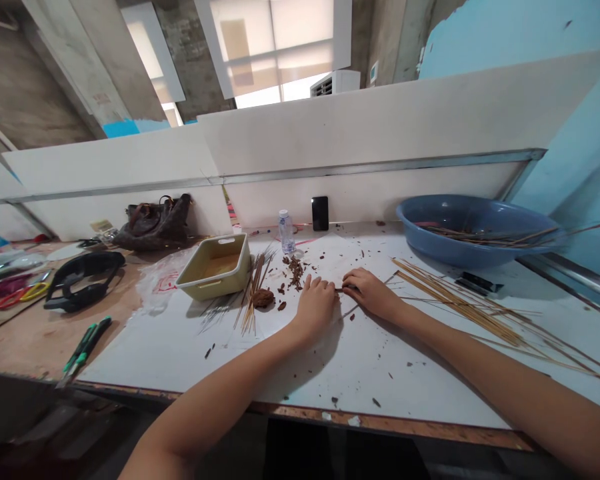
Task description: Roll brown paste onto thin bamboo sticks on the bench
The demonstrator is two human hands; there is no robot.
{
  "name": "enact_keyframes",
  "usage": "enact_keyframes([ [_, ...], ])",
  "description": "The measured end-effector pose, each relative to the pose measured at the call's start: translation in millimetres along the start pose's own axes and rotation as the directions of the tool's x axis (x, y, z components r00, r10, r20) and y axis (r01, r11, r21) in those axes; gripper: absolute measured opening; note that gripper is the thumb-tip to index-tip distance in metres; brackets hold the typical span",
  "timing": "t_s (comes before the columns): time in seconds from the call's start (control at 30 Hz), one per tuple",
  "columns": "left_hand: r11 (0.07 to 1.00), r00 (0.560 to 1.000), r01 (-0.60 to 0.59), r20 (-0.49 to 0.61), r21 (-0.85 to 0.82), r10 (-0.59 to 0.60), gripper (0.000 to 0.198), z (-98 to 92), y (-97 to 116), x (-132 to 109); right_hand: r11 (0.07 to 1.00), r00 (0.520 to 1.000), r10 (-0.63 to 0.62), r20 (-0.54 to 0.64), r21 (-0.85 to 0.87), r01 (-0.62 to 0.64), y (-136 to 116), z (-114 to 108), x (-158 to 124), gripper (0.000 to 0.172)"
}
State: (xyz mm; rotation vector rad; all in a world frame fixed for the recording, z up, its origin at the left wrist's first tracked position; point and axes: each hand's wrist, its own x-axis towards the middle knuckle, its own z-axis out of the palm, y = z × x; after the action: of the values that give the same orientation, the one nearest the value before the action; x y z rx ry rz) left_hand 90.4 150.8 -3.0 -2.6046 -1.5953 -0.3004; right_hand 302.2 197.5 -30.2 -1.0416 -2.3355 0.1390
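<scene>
My left hand (316,308) and my right hand (370,293) meet over a white work surface (300,373), their fingers curled around a small dark stick (339,289). Most of the stick is hidden by my fingers. To the left of my left hand lie a brown clay-like lump (263,298) and a fan of thin bamboo sticks (253,297). Dark brown crumbs (295,272) are scattered beyond my hands. A long spread of bamboo sticks (455,307) lies to the right of my right hand.
A blue basin (475,230) holding thin sticks stands at the back right. A yellow tray (215,268), a water bottle (286,232) and a black phone (320,213) stand along the back. A dark bag (155,225), scissors (23,294) and a green-handled tool (83,347) lie to the left.
</scene>
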Motion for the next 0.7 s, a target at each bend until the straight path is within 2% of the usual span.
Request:
enact_keyframes([
  [0.17, 0.99, 0.995, -0.061, -0.083, -0.127, 0.051, 0.025, -1.5, -7.3, 7.3, 0.997, 0.998, -0.06, -0.034, 0.053, 0.062, -8.3, -1.5, -6.0, 0.02],
  [0.3, 0.97, 0.994, -0.075, -0.098, -0.23, 0.054, 0.025, 2.1, -12.5, 12.4, 0.996, 0.999, -0.041, -0.009, 0.081, 0.042, -11.7, -1.5, -9.6, 0.013],
  [0.43, 0.939, 0.99, -0.115, -0.112, -0.325, 0.083, 0.026, 2.5, -18.7, 15.1, 0.99, 0.998, -0.053, -0.026, 0.127, 0.056, -10.6, -0.7, -11.3, 0.017],
  [0.7, 0.892, 0.985, -0.153, -0.142, -0.425, 0.102, 0.023, 17.7, -26.6, 18.6, 0.976, 0.977, -0.188, -0.098, 0.094, 0.197, -3.9, -0.3, -16.1, 0.024],
])
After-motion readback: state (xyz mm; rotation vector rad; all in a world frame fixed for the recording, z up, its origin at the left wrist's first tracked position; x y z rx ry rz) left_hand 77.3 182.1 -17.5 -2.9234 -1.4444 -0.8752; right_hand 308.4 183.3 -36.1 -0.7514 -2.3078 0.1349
